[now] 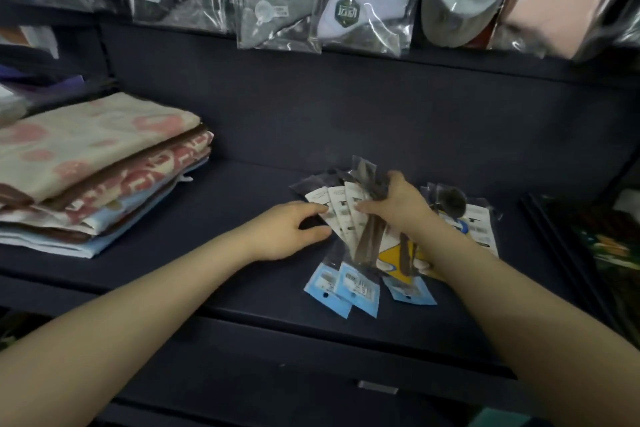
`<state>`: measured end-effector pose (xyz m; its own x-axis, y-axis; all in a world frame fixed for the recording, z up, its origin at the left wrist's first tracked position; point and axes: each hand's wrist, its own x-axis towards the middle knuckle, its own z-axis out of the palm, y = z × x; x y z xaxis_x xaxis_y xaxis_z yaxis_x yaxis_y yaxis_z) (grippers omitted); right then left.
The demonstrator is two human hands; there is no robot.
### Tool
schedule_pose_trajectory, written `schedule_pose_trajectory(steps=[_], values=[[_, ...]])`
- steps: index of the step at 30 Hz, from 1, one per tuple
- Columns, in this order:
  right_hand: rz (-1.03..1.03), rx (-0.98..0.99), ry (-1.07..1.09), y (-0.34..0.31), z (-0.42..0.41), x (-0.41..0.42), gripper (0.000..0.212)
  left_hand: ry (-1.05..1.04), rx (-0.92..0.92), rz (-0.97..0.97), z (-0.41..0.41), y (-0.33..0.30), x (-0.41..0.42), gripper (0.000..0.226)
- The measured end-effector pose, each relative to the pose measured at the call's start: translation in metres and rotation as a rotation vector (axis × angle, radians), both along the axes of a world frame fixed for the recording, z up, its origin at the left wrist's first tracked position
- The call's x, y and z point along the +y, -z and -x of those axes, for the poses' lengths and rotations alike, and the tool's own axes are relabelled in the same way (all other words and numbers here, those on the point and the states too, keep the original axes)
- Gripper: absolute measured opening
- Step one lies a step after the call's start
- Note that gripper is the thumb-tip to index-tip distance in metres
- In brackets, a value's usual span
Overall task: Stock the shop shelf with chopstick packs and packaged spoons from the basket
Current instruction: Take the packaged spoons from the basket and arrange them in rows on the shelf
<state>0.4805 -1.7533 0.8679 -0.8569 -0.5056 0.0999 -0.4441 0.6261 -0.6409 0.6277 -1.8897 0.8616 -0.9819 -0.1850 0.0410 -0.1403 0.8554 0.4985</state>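
Several chopstick packs (349,236) in clear sleeves with blue header cards lie fanned on the dark shelf (242,270). My right hand (394,204) grips the upper part of the fan, fingers curled over the dark sticks. My left hand (294,229) rests on the shelf at the left edge of the fan, fingertips touching the leftmost pack. Packaged spoons (464,215) with white labels lie just right of my right hand, partly hidden by my wrist. No basket is in view.
A stack of folded towels (93,166) fills the shelf's left side. Bagged socks (349,3) and other goods hang from the rail above. Dark framed items (595,246) stand at the right edge. A shelf lip with a small label holder (377,386) runs below.
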Motion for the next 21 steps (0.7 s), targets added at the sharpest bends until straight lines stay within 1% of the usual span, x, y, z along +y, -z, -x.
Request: schedule_pose_trajectory(steps=[2, 4, 6, 8, 10, 11, 12, 14, 15, 16, 17, 19, 21], values=[[0.131, -0.178, 0.05, 0.001, 0.007, 0.0, 0.071, 0.016, 0.049, 0.007, 0.003, 0.0, 0.007, 0.047], [0.269, -0.329, 0.095, 0.0, 0.011, 0.002, 0.063, 0.034, 0.09, 0.005, 0.004, 0.001, 0.012, 0.043], [0.409, -0.419, 0.108, -0.006, 0.012, 0.005, 0.051, 0.04, 0.138, -0.034, 0.003, -0.001, 0.017, 0.041], [0.542, -0.456, 0.081, -0.017, 0.007, 0.006, 0.045, 0.035, 0.202, -0.113, 0.002, -0.005, 0.023, 0.039], [0.659, -0.482, 0.001, -0.034, -0.005, 0.005, 0.044, 0.02, 0.26, -0.235, 0.003, -0.01, 0.03, 0.039], [0.718, -0.495, -0.063, -0.042, -0.01, 0.003, 0.038, 0.007, 0.281, -0.296, 0.003, -0.011, 0.033, 0.039], [0.77, -0.514, -0.133, -0.048, -0.015, 0.0, 0.031, -0.003, 0.3, -0.356, 0.003, -0.013, 0.035, 0.035], [0.824, -0.579, -0.269, -0.058, -0.024, -0.007, 0.025, -0.006, 0.355, -0.498, 0.002, -0.017, 0.034, 0.018], [0.805, -0.597, -0.337, -0.061, -0.027, -0.01, 0.022, -0.025, 0.379, -0.538, 0.001, -0.017, 0.03, 0.011], [0.757, -0.591, -0.381, -0.06, -0.026, -0.014, 0.016, -0.067, 0.392, -0.527, -0.001, -0.017, 0.023, 0.009], [0.679, -0.544, -0.386, -0.057, -0.024, -0.018, 0.013, -0.124, 0.396, -0.476, -0.003, -0.016, 0.014, 0.008], [0.472, -0.337, -0.271, -0.042, -0.005, -0.026, 0.02, -0.234, 0.39, -0.318, -0.01, -0.01, -0.005, 0.007], [0.253, -0.113, -0.051, -0.02, 0.018, -0.032, 0.016, -0.325, 0.359, -0.135, -0.019, -0.002, -0.024, 0.006]])
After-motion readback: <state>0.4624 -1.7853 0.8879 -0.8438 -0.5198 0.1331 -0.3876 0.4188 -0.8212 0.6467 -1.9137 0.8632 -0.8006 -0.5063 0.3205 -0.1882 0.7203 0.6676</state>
